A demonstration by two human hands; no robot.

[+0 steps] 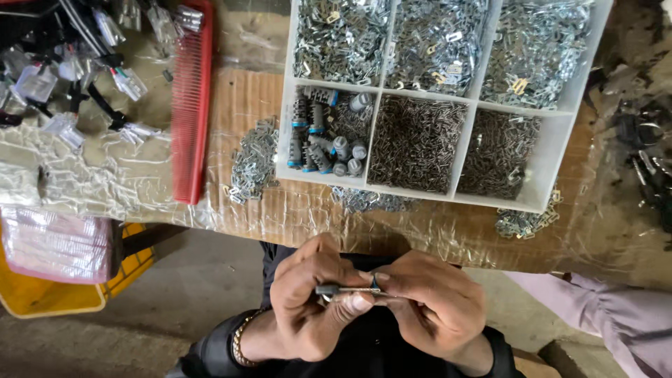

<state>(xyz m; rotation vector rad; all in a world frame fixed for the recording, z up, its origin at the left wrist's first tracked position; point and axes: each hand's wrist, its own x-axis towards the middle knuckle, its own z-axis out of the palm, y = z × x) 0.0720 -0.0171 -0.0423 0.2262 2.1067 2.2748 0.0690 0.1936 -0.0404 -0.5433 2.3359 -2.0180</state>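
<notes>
My left hand (308,301) and my right hand (430,304) meet over my lap, below the table's front edge. Between their fingertips they pinch a small metal lock cylinder with a thin metal piece (346,289) sticking out sideways. Both hands grip it; a gold bracelet (240,339) sits on my left wrist. On the table above stands a white compartment tray (283,140). Its lower left cell holds several grey and blue cylinders (318,143); the other cells hold masses of tiny metal plates and pins.
A red comb-like plastic strip (190,105) lies left of the tray, beside a loose pile of metal plates (253,161). Bagged parts with black cables (70,70) fill the far left. A yellow crate (49,297) sits below. Another person's light sleeve (616,315) enters at lower right.
</notes>
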